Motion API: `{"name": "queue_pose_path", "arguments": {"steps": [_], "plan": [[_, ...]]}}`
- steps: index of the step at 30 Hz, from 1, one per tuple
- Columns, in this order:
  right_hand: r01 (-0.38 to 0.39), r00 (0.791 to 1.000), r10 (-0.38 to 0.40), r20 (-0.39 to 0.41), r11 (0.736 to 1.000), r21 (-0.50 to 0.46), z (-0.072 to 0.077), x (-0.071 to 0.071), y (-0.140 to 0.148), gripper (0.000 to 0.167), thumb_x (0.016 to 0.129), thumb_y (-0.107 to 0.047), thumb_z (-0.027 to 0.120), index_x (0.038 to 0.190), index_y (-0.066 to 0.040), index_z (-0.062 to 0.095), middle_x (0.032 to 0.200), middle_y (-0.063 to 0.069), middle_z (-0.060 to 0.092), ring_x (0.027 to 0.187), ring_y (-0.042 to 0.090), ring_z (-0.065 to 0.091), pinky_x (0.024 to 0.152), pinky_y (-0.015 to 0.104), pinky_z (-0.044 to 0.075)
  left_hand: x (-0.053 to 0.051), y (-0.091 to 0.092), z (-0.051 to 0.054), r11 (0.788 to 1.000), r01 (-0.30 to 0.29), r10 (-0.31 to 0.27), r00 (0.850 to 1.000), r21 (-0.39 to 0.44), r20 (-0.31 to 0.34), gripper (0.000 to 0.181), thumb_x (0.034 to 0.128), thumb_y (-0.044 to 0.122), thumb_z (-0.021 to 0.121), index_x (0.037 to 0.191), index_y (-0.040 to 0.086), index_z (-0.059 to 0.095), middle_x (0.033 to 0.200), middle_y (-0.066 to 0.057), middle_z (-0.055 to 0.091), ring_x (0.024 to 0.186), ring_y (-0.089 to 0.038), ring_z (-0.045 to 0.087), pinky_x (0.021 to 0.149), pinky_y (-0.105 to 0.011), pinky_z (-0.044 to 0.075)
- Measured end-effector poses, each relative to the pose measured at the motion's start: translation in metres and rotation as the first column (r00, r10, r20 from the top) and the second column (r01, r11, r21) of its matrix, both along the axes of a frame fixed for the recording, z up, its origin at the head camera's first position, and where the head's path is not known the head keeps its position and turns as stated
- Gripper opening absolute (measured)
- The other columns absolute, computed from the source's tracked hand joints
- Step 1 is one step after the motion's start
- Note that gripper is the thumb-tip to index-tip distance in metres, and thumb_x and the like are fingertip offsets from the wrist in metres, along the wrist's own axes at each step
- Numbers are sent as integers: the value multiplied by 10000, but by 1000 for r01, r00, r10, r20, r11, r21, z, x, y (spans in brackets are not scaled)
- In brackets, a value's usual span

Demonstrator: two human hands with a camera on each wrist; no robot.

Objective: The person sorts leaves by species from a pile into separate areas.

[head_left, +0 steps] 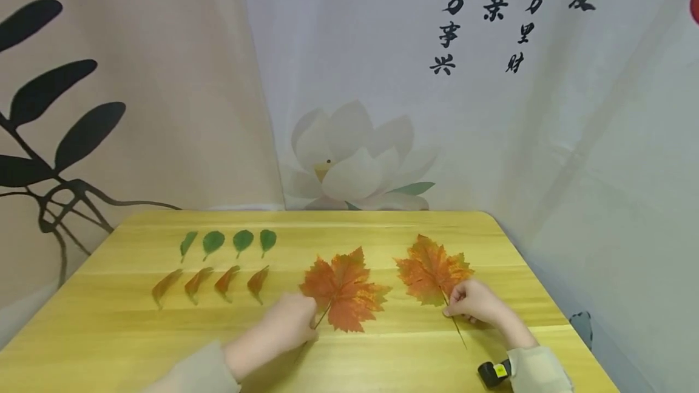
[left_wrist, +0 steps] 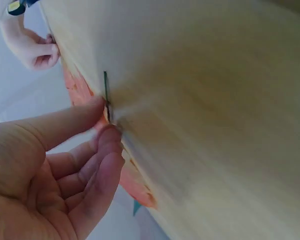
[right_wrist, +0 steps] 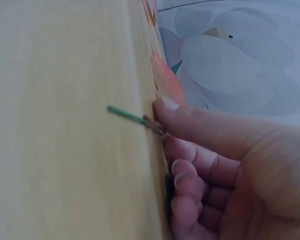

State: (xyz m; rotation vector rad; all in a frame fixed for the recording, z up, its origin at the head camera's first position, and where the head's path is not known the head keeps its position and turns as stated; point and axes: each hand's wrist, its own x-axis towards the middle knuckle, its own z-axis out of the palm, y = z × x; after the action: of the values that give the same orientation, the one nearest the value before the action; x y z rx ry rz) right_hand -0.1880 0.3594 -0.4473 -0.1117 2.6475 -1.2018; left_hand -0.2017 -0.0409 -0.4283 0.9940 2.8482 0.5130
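Two large orange maple leaves with long thin stems are on the yellow wooden table. My left hand (head_left: 295, 319) pinches the stem of the left maple leaf (head_left: 345, 290) between thumb and fingers. Its dark stem (left_wrist: 106, 86) sticks out past the fingertips in the left wrist view. On the right, my other hand (head_left: 476, 302) pinches the stem of the second maple leaf (head_left: 431, 270) just below the blade. The green end of that stem (right_wrist: 125, 114) juts out beyond the thumb in the right wrist view. Both blades spread toward the back of the table.
Several small green leaves (head_left: 213, 241) form a row at the back left of the table (head_left: 136, 344). In front of them lies a row of several curled reddish-brown leaves (head_left: 198, 284). A black object with a yellow label (head_left: 494, 373) sits by the right sleeve. A printed curtain (head_left: 355, 47) hangs behind.
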Motion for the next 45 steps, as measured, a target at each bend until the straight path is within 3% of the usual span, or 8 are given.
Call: {"name": "queue_pose_path", "arguments": {"steps": [5, 10, 18, 26, 30, 34, 38, 45], "plan": [[28, 999, -28, 15, 1000, -3, -3, 2, 0, 255, 794, -196, 800, 697, -63, 606, 564, -18, 495, 476, 107, 412, 431, 237, 368, 1, 5, 4, 999, -23, 22, 998, -21, -51, 313, 656, -45, 726, 578, 139, 485, 512, 70, 429, 481, -100, 392, 466, -236, 403], [24, 998, -23, 50, 1000, -19, -7, 6, 1, 249, 803, -193, 793, 695, -63, 611, 550, -24, 478, 465, 104, 404, 424, 238, 362, -2, 7, 1, 1000, -10, 9, 999, 5, 35, 363, 606, -84, 597, 494, 187, 384, 435, 112, 299, 439, -72, 275, 422, -207, 291], [55, 998, -55, 26, 998, 1, -2, 0, -1, 238, 800, -193, 797, 715, -63, 617, 568, -14, 491, 469, 108, 404, 429, 241, 354, -12, 2, -3, 994, -41, 22, 985, 106, 172, 385, 574, 23, 629, 463, 213, 313, 411, 150, 200, 408, -39, 159, 402, -200, 166], [57, 998, -57, 6, 998, 1, -2, -1, -1, 229, 799, -186, 801, 752, -58, 617, 590, 2, 502, 484, 118, 419, 429, 258, 388, -14, -4, 0, 985, -101, 69, 973, 139, 222, 344, 596, 34, 610, 475, 208, 340, 416, 150, 240, 400, -38, 190, 392, -190, 185], [53, 999, -53, 7, 999, 3, -1, -3, 2, 226, 809, -196, 791, 776, -62, 612, 579, -13, 481, 474, 113, 413, 419, 243, 377, -16, -9, 1, 976, -115, 56, 954, 185, 294, 295, 667, 23, 661, 502, 167, 462, 431, 101, 415, 371, -50, 366, 368, -185, 318], [47, 999, -48, -10, 999, -6, 0, -5, 5, 227, 843, -230, 762, 800, -66, 610, 578, -21, 455, 479, 115, 415, 421, 235, 384, -19, -15, 3, 966, -118, 23, 926, 232, 378, 180, 718, 23, 701, 632, 100, 563, 532, 2, 579, 430, -139, 560, 423, -254, 490], [49, 999, -50, -7, 998, -35, -2, -4, 5, 229, 864, -238, 743, 814, -56, 615, 575, -14, 449, 477, 119, 412, 416, 236, 388, -23, -18, 3, 952, -88, -59, 887, 295, 458, 119, 727, -24, 667, 782, 52, 594, 585, -42, 610, 465, -170, 590, 447, -307, 527], [47, 999, -47, -11, 999, -28, -5, -3, 7, 224, 866, -231, 740, 817, -54, 613, 590, -6, 467, 484, 125, 429, 415, 249, 409, -28, -22, 2, 904, -51, -236, 768, 424, 596, 344, 812, -37, 664, 1153, 4, 629, 726, -116, 654, 528, -156, 573, 482, -275, 517]]}}
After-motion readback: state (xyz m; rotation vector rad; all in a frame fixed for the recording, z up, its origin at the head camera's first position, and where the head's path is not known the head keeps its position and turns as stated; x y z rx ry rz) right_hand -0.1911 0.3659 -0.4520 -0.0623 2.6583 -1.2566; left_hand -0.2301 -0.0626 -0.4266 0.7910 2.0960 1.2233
